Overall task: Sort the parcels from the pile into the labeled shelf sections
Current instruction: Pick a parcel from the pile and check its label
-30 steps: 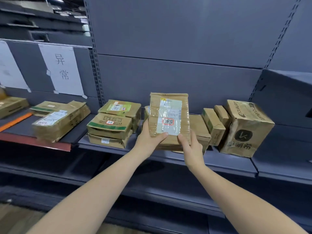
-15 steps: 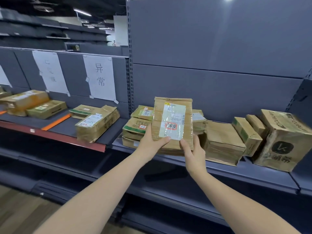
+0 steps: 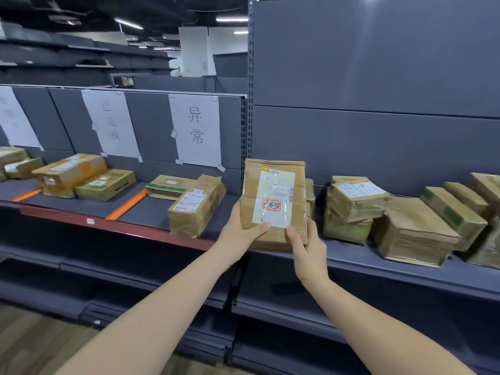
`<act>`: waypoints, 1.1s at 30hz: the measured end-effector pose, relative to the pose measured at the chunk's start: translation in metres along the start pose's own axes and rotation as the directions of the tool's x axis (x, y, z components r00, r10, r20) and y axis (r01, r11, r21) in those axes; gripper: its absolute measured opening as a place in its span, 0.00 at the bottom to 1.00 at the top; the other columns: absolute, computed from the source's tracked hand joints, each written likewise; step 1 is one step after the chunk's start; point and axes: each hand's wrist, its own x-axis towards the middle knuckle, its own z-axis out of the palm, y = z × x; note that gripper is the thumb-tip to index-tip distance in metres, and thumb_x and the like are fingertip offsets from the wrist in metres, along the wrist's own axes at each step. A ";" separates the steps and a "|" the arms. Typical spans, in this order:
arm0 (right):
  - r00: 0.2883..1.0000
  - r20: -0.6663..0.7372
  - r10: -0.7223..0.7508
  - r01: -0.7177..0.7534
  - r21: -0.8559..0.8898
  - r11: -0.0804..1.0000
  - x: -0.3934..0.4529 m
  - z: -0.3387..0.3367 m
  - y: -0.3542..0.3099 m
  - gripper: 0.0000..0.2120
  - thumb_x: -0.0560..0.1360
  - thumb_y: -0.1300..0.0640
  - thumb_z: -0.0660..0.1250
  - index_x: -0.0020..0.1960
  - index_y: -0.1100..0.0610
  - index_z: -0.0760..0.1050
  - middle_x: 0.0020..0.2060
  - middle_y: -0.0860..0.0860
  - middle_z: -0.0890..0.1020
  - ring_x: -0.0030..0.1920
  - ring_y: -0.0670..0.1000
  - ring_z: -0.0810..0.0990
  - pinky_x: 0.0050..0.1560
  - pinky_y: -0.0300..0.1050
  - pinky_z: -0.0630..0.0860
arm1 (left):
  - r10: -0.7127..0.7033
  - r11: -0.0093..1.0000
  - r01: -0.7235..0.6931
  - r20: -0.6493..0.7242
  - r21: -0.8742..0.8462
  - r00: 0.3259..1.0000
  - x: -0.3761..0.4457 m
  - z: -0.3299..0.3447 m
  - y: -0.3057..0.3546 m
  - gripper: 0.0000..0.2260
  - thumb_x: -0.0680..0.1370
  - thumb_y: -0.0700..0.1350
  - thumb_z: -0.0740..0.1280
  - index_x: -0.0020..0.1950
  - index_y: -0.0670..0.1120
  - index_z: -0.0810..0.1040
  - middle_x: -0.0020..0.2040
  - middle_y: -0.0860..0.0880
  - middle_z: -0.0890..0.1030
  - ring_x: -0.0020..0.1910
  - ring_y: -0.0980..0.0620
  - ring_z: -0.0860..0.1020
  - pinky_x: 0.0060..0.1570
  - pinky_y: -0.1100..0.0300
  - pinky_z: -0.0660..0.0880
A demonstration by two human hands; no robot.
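On the left shelf [image 3: 81, 209], a paper sign [image 3: 110, 123] hangs on the back panel above two boxes [image 3: 81, 177] lying side by side. An orange divider strip [image 3: 126, 204] lies on the shelf to their right. Past it, a second paper sign [image 3: 196, 129] hangs above a flat box [image 3: 169, 185] and a taped parcel [image 3: 196, 208] that leans on it.

In the middle, both hands hold a brown parcel [image 3: 273, 201] upright in the air, in front of the shelf's edge, its white label with a red-framed stamp facing the camera. The left hand [image 3: 238, 234] grips its lower left corner, thumb across the front. The right hand [image 3: 308, 247] grips its lower right corner, thumb pressed on the label's edge.

To the right, a pile of parcels [image 3: 405, 217] sits on the grey shelf [image 3: 405, 274].
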 end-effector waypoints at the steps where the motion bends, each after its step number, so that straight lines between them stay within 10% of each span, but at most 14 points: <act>1: 1.000 0.006 0.001 -0.001 -0.001 1.000 -0.001 0.011 -0.003 0.36 0.67 0.29 0.58 0.70 0.46 0.67 0.57 0.44 0.81 0.58 0.49 0.78 0.56 0.49 0.75 | -0.002 1.000 0.002 -0.004 -0.002 1.000 0.000 -0.011 -0.001 0.32 0.74 0.46 0.74 0.72 0.57 0.62 0.63 0.60 0.76 0.63 0.61 0.73 0.60 0.63 0.69; 5: 1.000 0.026 -0.008 0.008 0.001 1.000 -0.001 0.049 -0.016 0.38 0.67 0.29 0.58 0.72 0.48 0.65 0.60 0.43 0.79 0.60 0.47 0.76 0.55 0.45 0.71 | -0.013 1.000 0.013 -0.015 -0.008 1.000 0.001 -0.050 -0.005 0.29 0.75 0.46 0.73 0.69 0.60 0.61 0.58 0.66 0.75 0.57 0.68 0.72 0.53 0.68 0.70; 10: 0.999 0.036 0.022 -0.023 0.007 1.000 0.000 0.098 -0.023 0.34 0.68 0.28 0.58 0.69 0.43 0.65 0.59 0.41 0.79 0.60 0.48 0.76 0.59 0.50 0.74 | -0.073 0.997 0.073 -0.027 -0.023 0.997 0.007 -0.095 -0.017 0.39 0.67 0.54 0.76 0.74 0.58 0.61 0.64 0.60 0.77 0.64 0.58 0.75 0.65 0.50 0.72; 33: 0.985 0.171 0.002 0.008 -0.054 0.999 0.066 0.319 -0.061 0.32 0.71 0.32 0.58 0.72 0.44 0.63 0.54 0.39 0.77 0.56 0.48 0.77 0.52 0.47 0.71 | -0.097 0.991 0.067 -0.270 -0.119 0.958 0.076 -0.288 -0.065 0.29 0.74 0.38 0.72 0.71 0.52 0.66 0.59 0.57 0.79 0.56 0.62 0.78 0.42 0.73 0.75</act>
